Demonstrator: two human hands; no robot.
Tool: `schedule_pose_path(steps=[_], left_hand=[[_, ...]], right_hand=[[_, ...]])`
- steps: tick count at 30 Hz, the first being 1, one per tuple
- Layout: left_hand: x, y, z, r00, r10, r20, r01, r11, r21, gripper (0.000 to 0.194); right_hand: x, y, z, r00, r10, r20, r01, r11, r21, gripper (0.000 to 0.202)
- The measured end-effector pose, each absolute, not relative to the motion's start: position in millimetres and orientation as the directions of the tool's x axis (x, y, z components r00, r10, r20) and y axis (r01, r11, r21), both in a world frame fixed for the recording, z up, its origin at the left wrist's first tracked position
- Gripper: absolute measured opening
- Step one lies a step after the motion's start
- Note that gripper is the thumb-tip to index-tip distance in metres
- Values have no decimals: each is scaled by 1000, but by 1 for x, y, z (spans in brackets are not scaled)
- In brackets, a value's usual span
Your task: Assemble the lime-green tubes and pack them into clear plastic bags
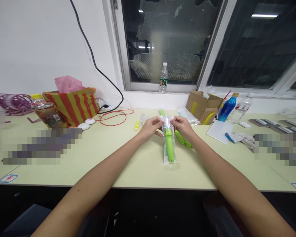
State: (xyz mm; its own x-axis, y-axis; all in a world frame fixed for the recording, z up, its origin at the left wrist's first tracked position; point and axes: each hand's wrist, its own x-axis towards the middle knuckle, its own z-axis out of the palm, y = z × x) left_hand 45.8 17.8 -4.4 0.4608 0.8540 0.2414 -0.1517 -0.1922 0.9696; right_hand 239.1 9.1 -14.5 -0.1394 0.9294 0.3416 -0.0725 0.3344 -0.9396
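Observation:
A clear plastic bag with a green-handled item (pixel 170 144) inside is held upright over the pale table (pixel 143 168). At its upper left edge, my left hand (pixel 151 128) pinches the plastic between thumb and fingers. My right hand (pixel 183 126) pinches the upper right edge of the same bag. Several loose green pieces (pixel 180 137) lie on the table just below my right hand. Yellow rings (pixel 136 125) sit left of my left hand, beside a small clear bag (pixel 143 117). Behind my right hand lies another clear bag (pixel 189 117).
An open cardboard box (pixel 203 107), a blue bottle (pixel 228 108) and a clear bottle (pixel 241 108) stand at the back right. At left are a striped bag (pixel 76 107), a tea bottle (pixel 49 113) and a red cable (pixel 113 124). A water bottle (pixel 163 80) stands on the windowsill.

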Motion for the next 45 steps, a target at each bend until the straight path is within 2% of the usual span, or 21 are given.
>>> schedule_pose_path(steps=[6, 12, 18, 21, 23, 28, 30, 32, 35, 38, 42, 45], left_hand=[[46, 21, -10, 441, 867, 232, -211, -151, 966, 34], [46, 24, -6, 372, 902, 217, -311, -100, 945, 30], [41, 24, 5, 79, 971, 224, -423, -170, 890, 28], [39, 25, 6, 17, 970, 245, -453, -211, 866, 30], [40, 26, 5, 6, 965, 262, -467, -229, 854, 31], [58, 17, -11, 49, 966, 253, -469, -201, 860, 31], [70, 7, -26, 102, 974, 204, -347, -158, 924, 29], [82, -6, -41, 221, 965, 140, -144, -110, 984, 24], [93, -17, -59, 364, 917, 165, 9, -180, 984, 15], [91, -12, -67, 387, 895, 223, 76, -273, 959, 12], [78, 6, -68, 347, 894, 285, 227, -375, 899, 10], [71, 15, -67, 385, 881, 274, 355, -416, 837, 11]], right_hand=[[235, 10, -15, -144, 951, 275, -138, 256, -957, 34], [231, 10, -17, -235, 963, 128, -232, 72, -970, 39], [250, 0, -1, -551, 834, -31, -45, -67, -997, 46], [270, -1, 4, -659, 739, -143, 61, -137, -989, 45], [282, 2, 4, -667, 724, -179, 106, -146, -984, 41], [299, 13, -2, -500, 862, -81, 18, -83, -996, 31], [301, 18, -3, -389, 921, -29, -63, -58, -996, 29], [302, 27, -5, -287, 958, 13, -163, -36, -986, 26], [300, 51, -5, -129, 991, -16, -258, -49, -965, 19], [293, 85, -5, 32, 990, -137, -172, -130, -977, 13], [280, 130, -6, 121, 969, -215, -73, -207, -976, 14], [273, 153, -11, 181, 951, -251, 29, -261, -965, 13]])
